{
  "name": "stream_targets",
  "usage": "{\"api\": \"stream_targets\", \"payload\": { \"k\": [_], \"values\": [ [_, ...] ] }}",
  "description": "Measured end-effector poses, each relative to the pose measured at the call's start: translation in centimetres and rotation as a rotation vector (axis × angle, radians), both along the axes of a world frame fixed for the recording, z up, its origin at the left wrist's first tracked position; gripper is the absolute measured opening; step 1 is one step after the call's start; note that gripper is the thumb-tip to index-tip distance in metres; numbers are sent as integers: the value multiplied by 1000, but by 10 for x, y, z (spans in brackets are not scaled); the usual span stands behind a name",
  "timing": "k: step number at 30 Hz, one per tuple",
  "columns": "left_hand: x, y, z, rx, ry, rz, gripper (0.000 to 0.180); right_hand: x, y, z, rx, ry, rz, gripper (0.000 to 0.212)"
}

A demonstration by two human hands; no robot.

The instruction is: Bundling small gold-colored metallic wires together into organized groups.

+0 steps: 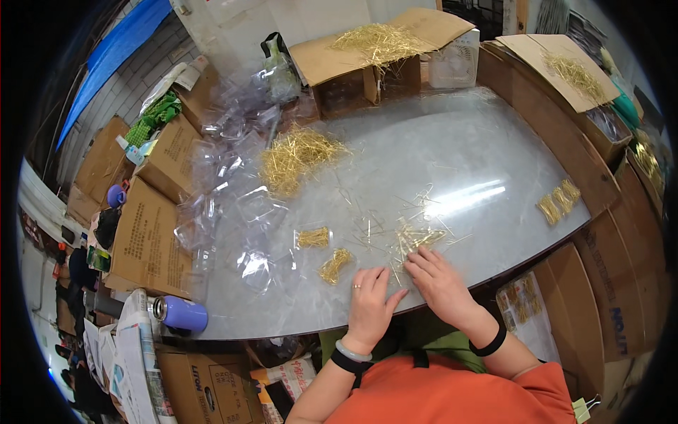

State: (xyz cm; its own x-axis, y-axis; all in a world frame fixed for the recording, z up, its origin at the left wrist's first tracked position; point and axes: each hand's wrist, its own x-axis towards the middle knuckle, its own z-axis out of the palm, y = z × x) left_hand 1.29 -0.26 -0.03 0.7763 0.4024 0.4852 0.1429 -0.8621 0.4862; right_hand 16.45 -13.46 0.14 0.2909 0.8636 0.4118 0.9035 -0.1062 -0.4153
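Note:
Thin straight gold wire-like pieces (412, 237) lie loosely on the grey tabletop in front of me. My right hand (439, 286) rests with stretched fingers at the near edge of them, its fingertips touching some. Just left of it, my left hand (371, 305) lies by the table's near edge, fingers stretched and thumb apart. Left of that hand is a gold bundle (335, 266), narrow in its middle. Behind it, another gold bundle (313, 237) sits in a clear plastic case. A large heap of gold pieces (300, 159) lies farther back on the left.
Clear plastic cases (236, 187) cover the table's left side. A purple bottle (182, 314) stands at the near left corner. More gold bundles (558, 201) lie at the right edge. Cardboard boxes (152, 237) flank the table; a cardboard sheet (318, 60) at the back bears more gold pieces.

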Motion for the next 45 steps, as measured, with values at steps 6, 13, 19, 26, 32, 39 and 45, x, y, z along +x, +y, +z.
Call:
{"api": "stream_targets", "payload": {
  "k": [6,13,19,26,32,39,45],
  "values": [
    [-3,2,0,-36,4,4,58,10,-9,27,129,66,-92,38],
    [2,7,-3,33,37,-62,65,10,12,3,51,-67,-311,40],
    [2,5,-4,7,52,-48,66,6,13,3,135,81,-271,25],
    [-2,2,7,-9,121,-32,79,43,-24,16,149,87,-271,21],
    [1,-5,0,48,171,32,86,38,-29,18,32,-27,-229,47],
    [13,-2,-5,156,214,66,80,19,-16,10,36,-22,-27,55],
    [-8,17,-3,-38,167,-112,82,20,4,-14,163,154,-28,50]
  ]
}}
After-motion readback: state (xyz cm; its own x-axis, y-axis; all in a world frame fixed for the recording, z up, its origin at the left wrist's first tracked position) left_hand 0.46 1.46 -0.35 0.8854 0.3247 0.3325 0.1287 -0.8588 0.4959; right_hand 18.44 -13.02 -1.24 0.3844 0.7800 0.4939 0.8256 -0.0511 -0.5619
